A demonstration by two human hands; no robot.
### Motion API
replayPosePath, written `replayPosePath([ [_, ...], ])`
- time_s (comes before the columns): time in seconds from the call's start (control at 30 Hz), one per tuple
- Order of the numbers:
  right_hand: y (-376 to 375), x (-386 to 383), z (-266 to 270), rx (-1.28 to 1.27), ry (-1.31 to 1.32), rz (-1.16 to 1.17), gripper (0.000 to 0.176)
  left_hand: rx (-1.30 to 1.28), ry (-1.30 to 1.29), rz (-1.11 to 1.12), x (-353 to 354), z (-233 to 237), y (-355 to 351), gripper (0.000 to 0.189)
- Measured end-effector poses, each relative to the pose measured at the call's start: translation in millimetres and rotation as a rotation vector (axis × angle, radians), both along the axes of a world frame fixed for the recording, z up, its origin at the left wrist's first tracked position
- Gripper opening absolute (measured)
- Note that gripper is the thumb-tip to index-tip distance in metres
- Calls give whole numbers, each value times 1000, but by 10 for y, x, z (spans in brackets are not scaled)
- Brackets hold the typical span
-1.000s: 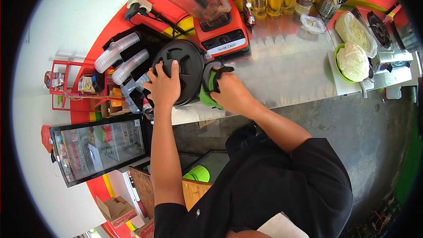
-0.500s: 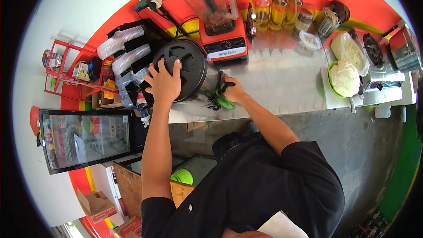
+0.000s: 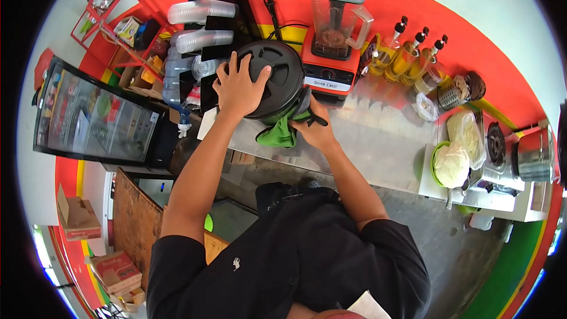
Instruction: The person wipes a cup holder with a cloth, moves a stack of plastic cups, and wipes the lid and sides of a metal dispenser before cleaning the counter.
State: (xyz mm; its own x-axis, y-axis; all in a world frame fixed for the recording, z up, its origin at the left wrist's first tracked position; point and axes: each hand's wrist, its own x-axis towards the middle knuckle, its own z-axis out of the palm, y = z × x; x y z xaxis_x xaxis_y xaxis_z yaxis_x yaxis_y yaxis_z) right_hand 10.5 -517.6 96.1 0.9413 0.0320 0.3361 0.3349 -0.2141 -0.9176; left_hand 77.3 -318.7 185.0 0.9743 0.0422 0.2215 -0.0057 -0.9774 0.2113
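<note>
My left hand [image 3: 241, 87] lies with spread fingers on the black round lid [image 3: 277, 74] of a container on the metal counter. My right hand [image 3: 314, 125] is closed round a black item [image 3: 304, 109], with a green cloth [image 3: 276, 134] beside it against the container's near right side. The fingertips of that hand are partly hidden. Just behind the container stands a red blender [image 3: 331, 65] with a clear jug and black lid.
Stacked clear cups [image 3: 204, 10] stand at the back left. Oil bottles [image 3: 403, 59] line the wall. To the right are a cabbage [image 3: 452, 164] in a green bowl, a stove [image 3: 497, 145] and a pot [image 3: 534, 156]. A glass-door fridge [image 3: 97, 115] is at the left.
The view has turned and shifted. My right hand has brought the black item and green cloth up against the container's side. My left hand remains on the lid.
</note>
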Motion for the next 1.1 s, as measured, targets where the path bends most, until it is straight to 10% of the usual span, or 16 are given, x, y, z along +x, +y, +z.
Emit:
replayPosePath([
  [0.2, 30, 106, -1325, -33, 99, 16, 49, 41, -26, 21, 33, 3, -9, 74],
  [0.47, -42, 16, -1220, -243, 105, -103, 39, -33, -80, 32, -26, 11, -8, 71],
  [0.6, -304, 88, -1113, 82, 69, -339, 41, -43, -121, 11, -70, -8, -3, 70],
  [0.67, -686, 99, -1211, -975, -471, -434, 37, -40, -130, -50, -84, -6, 17, 69],
  [0.7, -615, 58, -1056, -968, -478, -452, 37, -62, -122, -77, -68, -16, 27, 69],
  [0.77, -522, -115, -524, 634, 277, -278, 34, -153, -228, -154, 8, -96, 83, 55],
  [0.93, -406, -421, 72, 637, 161, -305, 35, -458, -400, -293, -40, -167, 217, 28],
  [1.1, -92, -572, 745, 76, 97, -327, 33, -970, -563, -645, -621, -36, -28, 35],
])
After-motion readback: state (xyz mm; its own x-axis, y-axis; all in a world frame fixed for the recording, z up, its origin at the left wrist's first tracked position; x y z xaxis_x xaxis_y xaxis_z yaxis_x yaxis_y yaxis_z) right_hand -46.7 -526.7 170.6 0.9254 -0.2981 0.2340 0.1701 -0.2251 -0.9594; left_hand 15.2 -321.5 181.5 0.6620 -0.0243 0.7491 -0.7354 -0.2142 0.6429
